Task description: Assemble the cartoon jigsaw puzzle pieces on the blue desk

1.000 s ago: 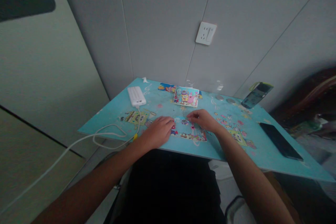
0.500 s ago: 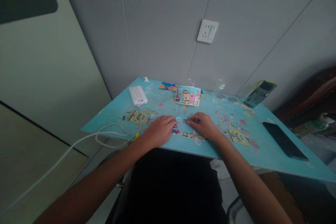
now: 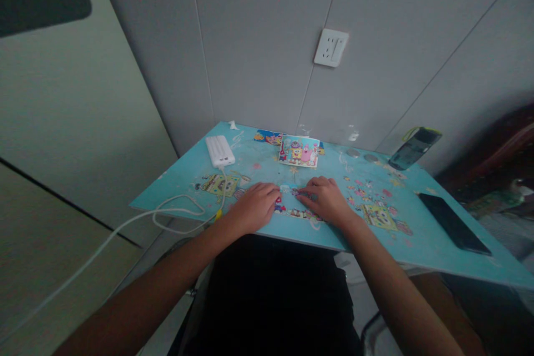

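A partly joined jigsaw puzzle [image 3: 298, 213] lies flat near the table's front edge, its strips of coloured pieces framing a patch of blue tabletop. My left hand [image 3: 259, 204] rests along its left side, fingers stretched out close together and laid on the edge. Across from it, my right hand [image 3: 327, 200] has thumb and fingertips closed around a small puzzle piece [image 3: 297, 192] at the upper edge. The fingers cover most of that piece. Behind the puzzle stands or leans a picture card [image 3: 298, 151] with cartoon figures.
On the left sits a white power bank [image 3: 219, 151] with a white cable [image 3: 179, 211] running off the table. A bottle [image 3: 414, 148] tilts at the back right, and a black phone [image 3: 453, 222] lies on the right. Small coloured shapes [image 3: 362, 193] lie beside my right hand, loose or printed.
My right hand has shifted slightly, its fingers lying a little lower and flatter over the puzzle's upper edge. The left hand stays in place.
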